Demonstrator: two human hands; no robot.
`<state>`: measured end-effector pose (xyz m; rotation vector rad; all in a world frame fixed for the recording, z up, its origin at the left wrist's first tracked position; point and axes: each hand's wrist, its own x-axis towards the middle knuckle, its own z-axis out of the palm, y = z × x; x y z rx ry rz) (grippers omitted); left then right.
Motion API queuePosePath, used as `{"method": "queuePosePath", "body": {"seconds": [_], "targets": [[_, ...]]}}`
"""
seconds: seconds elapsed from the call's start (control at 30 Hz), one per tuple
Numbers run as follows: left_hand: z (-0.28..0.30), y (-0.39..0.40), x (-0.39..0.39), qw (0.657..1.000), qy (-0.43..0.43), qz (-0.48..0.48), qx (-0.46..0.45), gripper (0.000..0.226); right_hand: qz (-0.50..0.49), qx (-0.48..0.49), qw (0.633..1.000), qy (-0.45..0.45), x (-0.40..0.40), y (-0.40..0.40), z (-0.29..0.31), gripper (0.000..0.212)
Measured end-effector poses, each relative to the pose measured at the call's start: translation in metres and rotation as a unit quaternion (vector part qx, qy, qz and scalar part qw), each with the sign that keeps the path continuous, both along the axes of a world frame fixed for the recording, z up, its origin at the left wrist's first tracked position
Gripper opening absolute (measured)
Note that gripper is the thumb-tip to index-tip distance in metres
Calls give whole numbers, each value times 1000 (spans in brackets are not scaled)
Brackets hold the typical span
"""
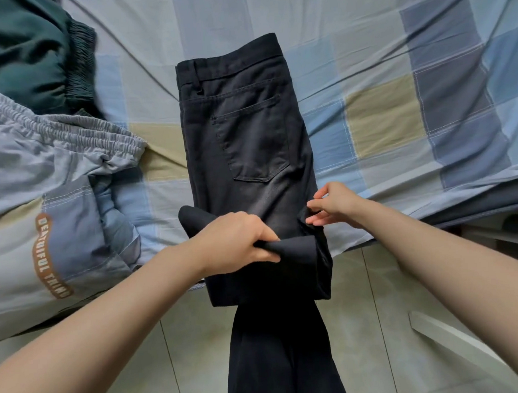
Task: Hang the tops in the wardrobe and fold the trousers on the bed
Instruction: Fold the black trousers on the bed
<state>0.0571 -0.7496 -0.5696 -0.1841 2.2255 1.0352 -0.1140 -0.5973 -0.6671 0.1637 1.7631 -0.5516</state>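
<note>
Left hand (239,241): curled round a fold of dark cloth at the knee of the black trousers (246,131), gripping it at about 7 o'clock from the back pocket (252,143). Right hand (335,205): at 4 o'clock from that pocket, on the trousers' right edge, fingers loosely spread and touching the seam; whether they pinch cloth cannot be told.

The trousers lie at the centre of the bed (394,71), waistband at 12 o'clock, legs already laid one on the other. The lower legs hang off the bed edge toward 6 o'clock, over the tiled floor (376,325).

Judgement: the folding step is in hand, with the lengthwise fold done and the crosswise fold just starting. The next move calls for both hands to lift the hanging legs up toward the waistband, keeping the edges aligned.

At 9 o'clock lies a grey garment (58,181) with an elastic band, and at 10 o'clock a dark green garment (29,52); neither is folded
</note>
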Motion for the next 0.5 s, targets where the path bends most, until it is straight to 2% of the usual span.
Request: {"method": "queuePosePath", "body": {"seconds": [0.03, 0.07, 0.17, 0.3, 0.37, 0.43, 0.5], "targets": [[1, -2, -3, 1000, 2, 14, 5, 3, -7, 1, 1000, -23, 3, -4, -2, 12], [-1, -3, -7, 1000, 0, 27, 7, 11, -2, 9, 999, -35, 6, -8, -4, 9], [-16, -5, -28, 998, -10, 58, 4, 32, -27, 28, 998, -48, 4, -13, -19, 29], [-63, -7, -56, 992, -14, 124, -7, 25, -92, 12, 982, -167, -14, -12, -34, 67], [-87, -10, -65, 987, -43, 155, -21, 15, -89, -5, 973, -211, -17, -9, -34, 74], [-106, -12, -71, 983, -61, 161, -58, 18, -91, -13, 975, -202, -14, -5, -29, 76], [-114, -13, -74, 981, -66, 143, -114, 32, -80, -14, 988, -132, -7, -2, -23, 64]]}}
